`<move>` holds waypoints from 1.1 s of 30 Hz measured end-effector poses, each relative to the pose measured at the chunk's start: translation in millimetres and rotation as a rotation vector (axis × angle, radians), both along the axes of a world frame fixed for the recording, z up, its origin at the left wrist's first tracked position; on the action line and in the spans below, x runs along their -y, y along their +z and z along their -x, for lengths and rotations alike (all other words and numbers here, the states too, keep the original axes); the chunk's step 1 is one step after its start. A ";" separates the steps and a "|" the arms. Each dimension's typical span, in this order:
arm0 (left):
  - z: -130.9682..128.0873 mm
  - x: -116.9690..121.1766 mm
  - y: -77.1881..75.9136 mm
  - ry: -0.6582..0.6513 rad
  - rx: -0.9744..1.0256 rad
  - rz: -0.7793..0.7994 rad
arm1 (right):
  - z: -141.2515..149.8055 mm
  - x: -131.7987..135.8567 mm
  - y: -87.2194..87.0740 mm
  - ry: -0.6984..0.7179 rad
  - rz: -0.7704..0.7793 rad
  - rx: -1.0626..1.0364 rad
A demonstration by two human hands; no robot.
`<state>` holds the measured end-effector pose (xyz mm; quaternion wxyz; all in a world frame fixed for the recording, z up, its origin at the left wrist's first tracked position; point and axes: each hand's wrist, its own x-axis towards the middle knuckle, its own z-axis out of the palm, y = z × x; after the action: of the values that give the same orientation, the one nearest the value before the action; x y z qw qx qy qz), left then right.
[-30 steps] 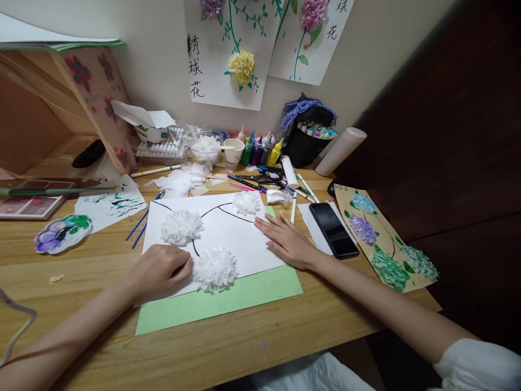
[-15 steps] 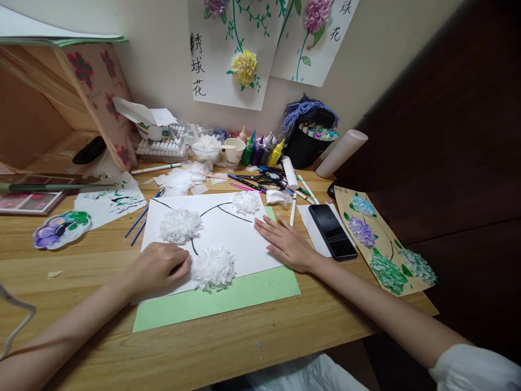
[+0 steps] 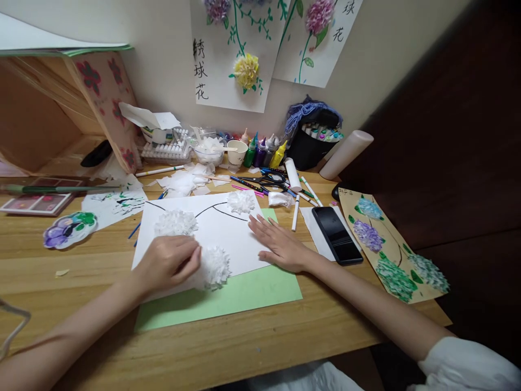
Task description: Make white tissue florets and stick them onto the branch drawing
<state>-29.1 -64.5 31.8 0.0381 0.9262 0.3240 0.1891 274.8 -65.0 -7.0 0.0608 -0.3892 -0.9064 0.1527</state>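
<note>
A white sheet of paper (image 3: 228, 239) with black drawn stem lines lies over a green sheet (image 3: 244, 296). Three white ruffled paper flowers sit on it: one at the left (image 3: 179, 222), one near the lower edge (image 3: 215, 267) and a smaller one at the upper right (image 3: 241, 201). My left hand (image 3: 171, 262) is closed over the sheet between the left and lower flowers, partly covering both. Thumb and forefinger are pressed together; anything between them is hidden. Flat on the sheet's right side rests my right hand (image 3: 280, 245), fingers spread, pressing the paper.
Behind the sheet are torn tissue pieces (image 3: 181, 182), scissors (image 3: 266, 181), a paper cup (image 3: 236, 153), paint bottles (image 3: 260, 153) and a marker holder (image 3: 313, 144). A phone (image 3: 337, 234) and a flower picture (image 3: 391, 250) lie right. A painted palette (image 3: 70, 229) is left.
The white sheet with its flowers has slid a little left over the green sheet, my right hand moving with it. My left hand has lifted and moved right, its thumb now against the forefinger.
</note>
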 end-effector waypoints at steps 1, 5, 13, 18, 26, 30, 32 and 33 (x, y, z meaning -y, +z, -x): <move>-13.5 -1.0 5.9 -0.006 -0.017 0.007 | 2.6 -1.2 -1.6 -0.022 -0.014 -0.033; -67.8 -14.3 9.5 -0.046 -0.115 0.041 | 4.9 -1.4 -4.6 -0.195 -0.119 -0.182; -91.7 -23.0 -17.9 -0.122 -0.285 0.171 | 0.4 0.2 -1.4 -0.137 -0.209 -0.075; -93.5 -23.3 -9.1 -0.110 -0.282 0.265 | -1.2 0.4 2.5 -0.130 -0.247 -0.077; -66.0 -34.2 21.7 -0.028 -0.318 0.474 | -2.2 1.3 -0.3 -0.092 -0.255 -0.059; -63.9 -31.5 24.9 0.004 -0.376 0.518 | 0.1 -0.3 1.4 -0.091 -0.237 -0.036; -66.5 -30.1 24.3 0.030 -0.385 0.519 | 1.0 -1.1 3.0 -0.059 -0.178 -0.009; -67.9 -29.6 24.1 0.038 -0.397 0.519 | 1.3 -1.4 3.6 -0.040 -0.145 0.002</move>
<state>38.8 -35.0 55.9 0.2054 0.8981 0.3799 -0.0835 273.5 -63.6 -3.4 0.0911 -0.4021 -0.9070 0.0852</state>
